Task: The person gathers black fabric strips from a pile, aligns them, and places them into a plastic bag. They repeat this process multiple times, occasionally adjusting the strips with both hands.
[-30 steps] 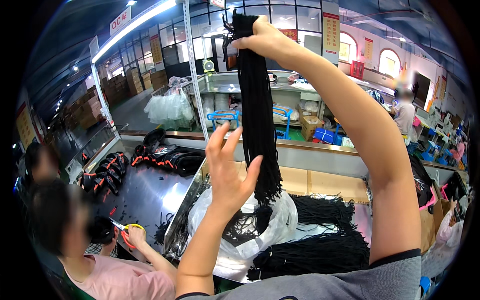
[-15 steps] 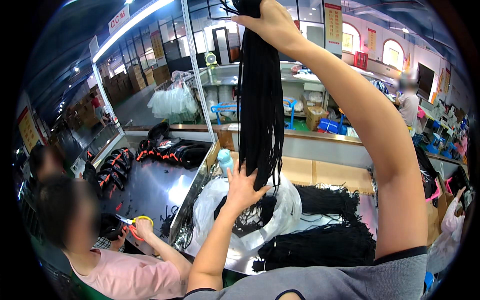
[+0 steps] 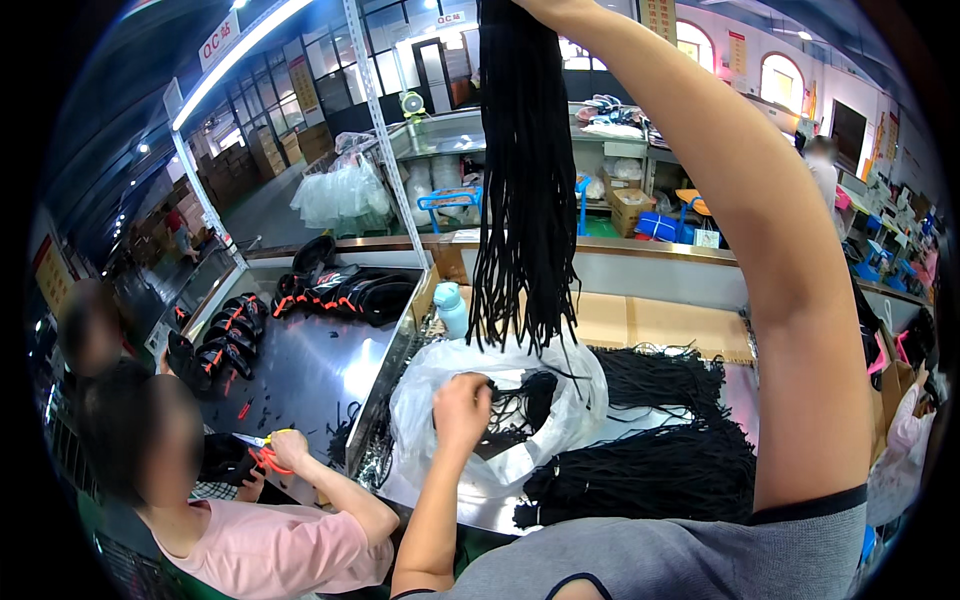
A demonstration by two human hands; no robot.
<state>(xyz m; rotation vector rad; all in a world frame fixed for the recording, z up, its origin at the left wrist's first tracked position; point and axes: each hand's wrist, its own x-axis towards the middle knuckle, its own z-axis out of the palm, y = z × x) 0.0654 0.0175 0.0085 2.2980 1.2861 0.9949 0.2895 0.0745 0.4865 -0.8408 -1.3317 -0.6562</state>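
Observation:
A long bundle of black cords (image 3: pixel 525 190) hangs down from my raised right hand (image 3: pixel 548 8), which is shut on its top and partly cut off by the upper edge. The loose cord ends dangle apart over a white plastic bag (image 3: pixel 415 400) whose mouth is spread open. More black cords (image 3: pixel 537 400) lie inside the bag. At the bag's left side is my left hand (image 3: pixel 462 408), fingers curled closed; what is in them, if anything, I cannot make out. Two piles of black cords (image 3: pixel 640 478) lie on the table to the right of the bag.
On the left, a co-worker in a pink top (image 3: pixel 280 540) holds scissors (image 3: pixel 265 452) with orange and yellow handles. Black and orange padded pieces (image 3: pixel 345 295) lie on the metal table. A light blue bottle (image 3: pixel 451 310) and flat cardboard (image 3: pixel 670 325) are behind the bag.
My left hand has left the hanging cords, moved down to the bag and closed. The bundle has risen with my right hand, and its lower ends now hang freely.

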